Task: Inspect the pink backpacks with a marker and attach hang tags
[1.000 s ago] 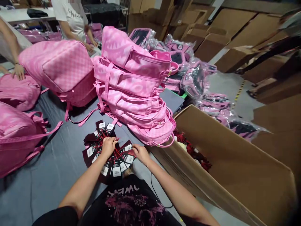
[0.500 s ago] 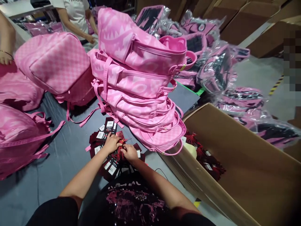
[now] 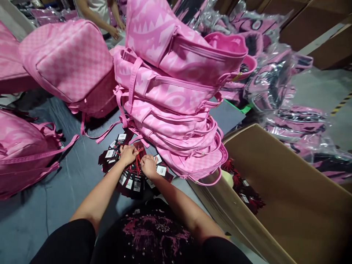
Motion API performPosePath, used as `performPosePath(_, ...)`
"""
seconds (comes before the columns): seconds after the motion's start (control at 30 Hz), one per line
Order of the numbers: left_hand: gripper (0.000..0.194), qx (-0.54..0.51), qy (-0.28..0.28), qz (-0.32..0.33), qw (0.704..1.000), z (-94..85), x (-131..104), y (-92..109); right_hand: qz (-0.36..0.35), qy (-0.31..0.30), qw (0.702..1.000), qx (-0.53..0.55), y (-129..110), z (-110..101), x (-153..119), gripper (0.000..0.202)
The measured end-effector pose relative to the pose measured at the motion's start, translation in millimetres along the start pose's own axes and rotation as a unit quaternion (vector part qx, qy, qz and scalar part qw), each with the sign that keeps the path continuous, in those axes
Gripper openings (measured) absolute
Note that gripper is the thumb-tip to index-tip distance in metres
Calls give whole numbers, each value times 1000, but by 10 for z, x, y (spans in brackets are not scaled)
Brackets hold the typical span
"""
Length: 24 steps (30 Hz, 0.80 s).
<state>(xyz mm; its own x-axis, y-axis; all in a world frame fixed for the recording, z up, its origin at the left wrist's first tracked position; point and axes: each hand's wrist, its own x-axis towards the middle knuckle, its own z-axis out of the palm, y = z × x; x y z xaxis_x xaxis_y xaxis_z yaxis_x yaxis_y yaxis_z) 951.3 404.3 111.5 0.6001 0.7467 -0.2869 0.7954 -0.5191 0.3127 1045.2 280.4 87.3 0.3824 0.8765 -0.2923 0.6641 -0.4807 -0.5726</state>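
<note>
A fanned pile of dark hang tags with white barcode labels lies on the table close to my body. Red strings gather at the middle of the pile. My left hand is on the left of the strings, its fingers bent and pinching at them. From the other side, my right hand has its curled fingers closed on the strings too. Parts of the strings are hidden under the fingers. Just beyond the tags, a leaning stack of pink backpacks rises.
A checkered pink backpack and another pink backpack lie on the grey table. An open cardboard box at the right holds more tags. Plastic-wrapped bags are heaped behind. Across the table a person's arms show.
The tags are spread into a rounder fan, and my hands have shifted among the strings. My view has moved, so the backpack stack appears larger. At the left, the other person's hand is gone from view.
</note>
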Motion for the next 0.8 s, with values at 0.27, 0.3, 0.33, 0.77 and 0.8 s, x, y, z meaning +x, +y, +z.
performPosePath(0.27, 18, -70, -13, -16, 997, 144, -75, 58, -16, 19, 1000, -14, 11, 80, -51, 9)
performPosePath(0.3, 17, -78, -15, -18, 997, 143, -68, 41, -15, 22, 1000, -16, 10, 68, -57, 9)
performPosePath(0.33, 16, -85, -17, -22, 996, 140, -57, 22, -14, 26, 999, -18, 8, 48, -66, 11)
performPosePath(0.77, 14, -112, -36, 3, 993, -48, -54, -90, 36, -69, 996, -48, -313, -338, -92, 23)
performPosePath(0.8, 13, -116, -29, -2, 993, -86, -56, -103, 33, -87, 995, -35, -321, -351, -83, 18)
